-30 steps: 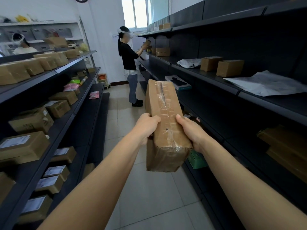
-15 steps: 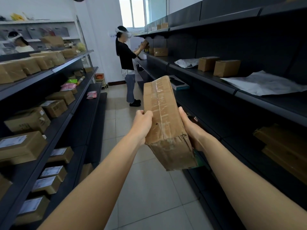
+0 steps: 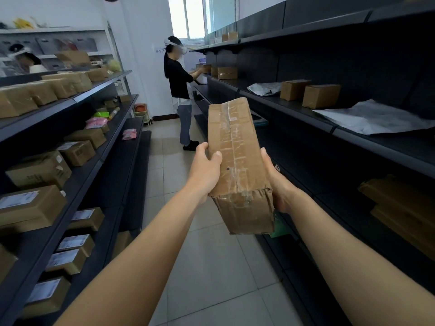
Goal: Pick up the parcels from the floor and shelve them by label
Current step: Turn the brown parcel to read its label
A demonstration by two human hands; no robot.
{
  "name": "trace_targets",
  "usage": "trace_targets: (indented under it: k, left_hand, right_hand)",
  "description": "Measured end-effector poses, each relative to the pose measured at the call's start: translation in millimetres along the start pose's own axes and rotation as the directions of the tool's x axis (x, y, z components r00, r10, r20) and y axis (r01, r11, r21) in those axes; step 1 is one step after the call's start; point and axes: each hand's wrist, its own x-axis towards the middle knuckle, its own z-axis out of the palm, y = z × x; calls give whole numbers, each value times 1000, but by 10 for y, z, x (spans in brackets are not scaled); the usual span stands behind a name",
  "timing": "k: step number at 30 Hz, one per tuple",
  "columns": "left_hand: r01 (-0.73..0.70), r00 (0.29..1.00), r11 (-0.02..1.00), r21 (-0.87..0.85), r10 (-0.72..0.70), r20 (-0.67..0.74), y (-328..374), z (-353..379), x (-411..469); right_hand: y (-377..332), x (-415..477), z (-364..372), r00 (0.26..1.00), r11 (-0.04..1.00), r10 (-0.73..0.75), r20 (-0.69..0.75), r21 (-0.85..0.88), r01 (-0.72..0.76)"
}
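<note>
Cardboard parcel (image 3: 237,161) at 12 o'clock | my left hand (image 3: 207,170) fingers clasp its left edge | right hand (image 3: 279,184) fingers grip its right side

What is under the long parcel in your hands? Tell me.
Under the long parcel: floor tiles and a green item peeking past its lower right corner. The rest of that item and the parcel's underside are hidden.

Parcel (image 3: 237,161) between both hands, shelving (image 3: 353,114) left and right.
</note>
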Motion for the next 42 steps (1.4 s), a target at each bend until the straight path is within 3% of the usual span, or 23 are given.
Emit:
trace_targets:
  k: [7,11,15,20,23,26,29,34,42]
  left_hand:
    - [-65,997,997,32,64,48,99,-96,29]
    - [-143,988,942,304,152,-4,73,-172,83]
    - [-82,995,907,413,95,-11,54,-272,142]
    - [234,964,931,281,-260,60,78,-403,137]
    - [333,919,930,156,-357,168,5,-463,140]
    - [321,934,941,104,-333,133,-153,-467,173]
    - [321,944,943,-90,-311,110,-226,-443,188]
    - [215,976,976,-27,-215,14,-237,-437,178]
    - [65,996,990,-125,-71,-50,-391,-434,221]
  right_hand:
    - [-5,53,-35,993,998,61,-102,8,-61]
    - [8,26,-45,973,986,90,-213,-121,-118]
    - [32,-4,-128,956,968,122,-268,-179,-174]
    - [29,-40,-210,973,971,151,-172,-156,-179]
    - [43,-56,-193,980,984,158,-124,-60,-167]
    - [69,9,-183,981,993,117,-151,9,-117]
    - [119,91,-131,977,992,114,-181,-32,-122]
    - [191,212,-38,975,1000,12,-222,2,-11]
    - [146,247,91,955,973,-199,-221,71,220]
